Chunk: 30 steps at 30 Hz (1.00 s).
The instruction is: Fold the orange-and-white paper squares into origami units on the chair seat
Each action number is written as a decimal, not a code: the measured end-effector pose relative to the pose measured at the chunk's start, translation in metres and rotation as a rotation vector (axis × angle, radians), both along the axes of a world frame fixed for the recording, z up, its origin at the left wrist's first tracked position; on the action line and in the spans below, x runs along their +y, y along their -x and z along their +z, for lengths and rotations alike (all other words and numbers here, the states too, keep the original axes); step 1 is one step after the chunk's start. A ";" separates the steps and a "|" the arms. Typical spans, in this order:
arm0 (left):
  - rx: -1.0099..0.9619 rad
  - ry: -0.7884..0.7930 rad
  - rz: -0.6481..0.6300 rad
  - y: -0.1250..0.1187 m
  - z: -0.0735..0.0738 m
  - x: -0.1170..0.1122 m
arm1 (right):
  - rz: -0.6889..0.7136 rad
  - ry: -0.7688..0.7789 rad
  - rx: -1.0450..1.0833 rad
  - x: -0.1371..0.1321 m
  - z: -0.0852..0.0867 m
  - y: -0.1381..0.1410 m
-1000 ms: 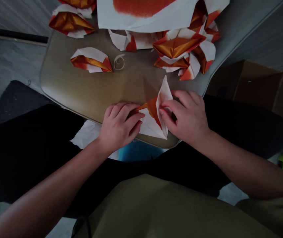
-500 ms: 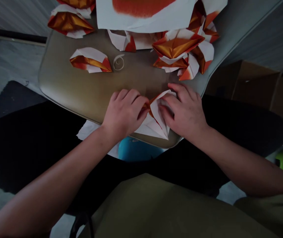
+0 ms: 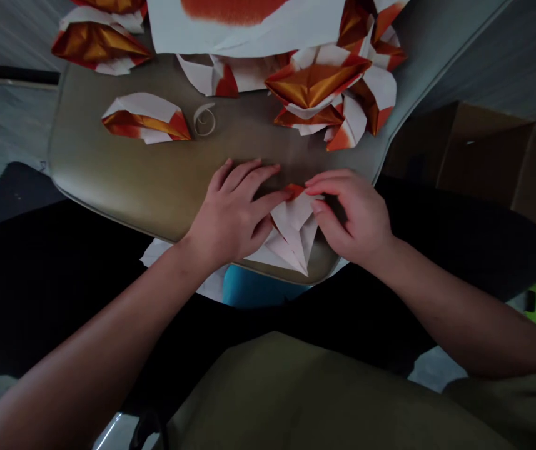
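A partly folded sheet of white paper with orange-red and gold patches, the folded paper (image 3: 293,228), lies at the near edge of the padded seat (image 3: 155,181). My left hand (image 3: 237,209) is spread palm down, its index finger resting on the paper's upper left part while the other fingers lie on the seat. With thumb and fingertips, my right hand (image 3: 354,215) pinches the paper's upper right edge. The underside of the paper is hidden, and my left thumb covers part of its left side.
Several finished folded paper boats, such as one paper boat (image 3: 146,117), lie farther back on the seat. A flat paper sheet (image 3: 249,31) rests among them. Beside the single boat is a curled pale band (image 3: 204,119). A cardboard box (image 3: 478,147) stands on the right.
The paper's raised right flap now lies flatter, folded over. My left fingers have spread from a pinch, and my right hand has closed on the upper edge. The view has shifted slightly.
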<state>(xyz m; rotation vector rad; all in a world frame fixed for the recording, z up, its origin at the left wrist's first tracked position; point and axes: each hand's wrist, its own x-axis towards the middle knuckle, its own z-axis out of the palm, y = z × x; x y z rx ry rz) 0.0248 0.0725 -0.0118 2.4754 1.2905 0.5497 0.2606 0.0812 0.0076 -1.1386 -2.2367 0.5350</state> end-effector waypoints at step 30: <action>-0.024 -0.086 0.120 -0.013 0.000 -0.019 | 0.207 0.053 -0.331 0.010 -0.002 -0.014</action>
